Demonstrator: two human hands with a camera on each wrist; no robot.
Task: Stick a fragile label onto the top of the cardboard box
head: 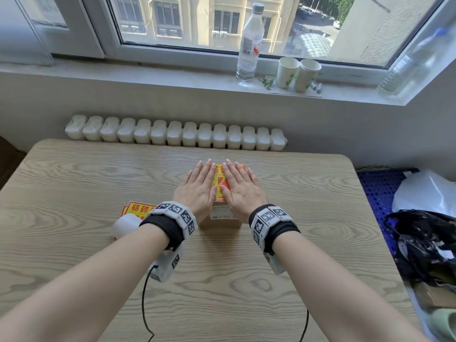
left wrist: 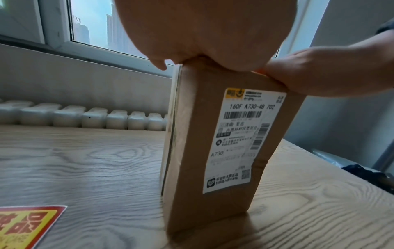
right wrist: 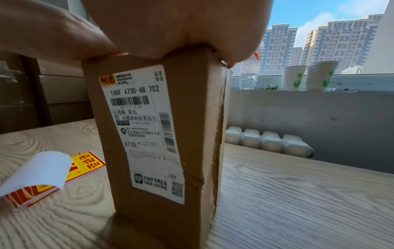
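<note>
A brown cardboard box (head: 222,222) stands upright in the middle of the wooden table (head: 74,174), a white shipping label (left wrist: 241,139) on its near face. An orange and yellow fragile label (head: 219,182) lies on the box top. My left hand (head: 198,187) and right hand (head: 240,187) lie flat side by side on that label, fingers straight, pressing down. In the wrist views the left palm (left wrist: 202,30) and the right palm (right wrist: 175,25) sit on the top edge of the box (right wrist: 162,134).
A stack of spare fragile labels (head: 137,210) with a curled white backing sheet (right wrist: 40,170) lies left of the box. A radiator (head: 175,133) runs behind the table. A water bottle (head: 249,45) and two paper cups (head: 297,74) stand on the sill. Bags (head: 424,233) lie at right.
</note>
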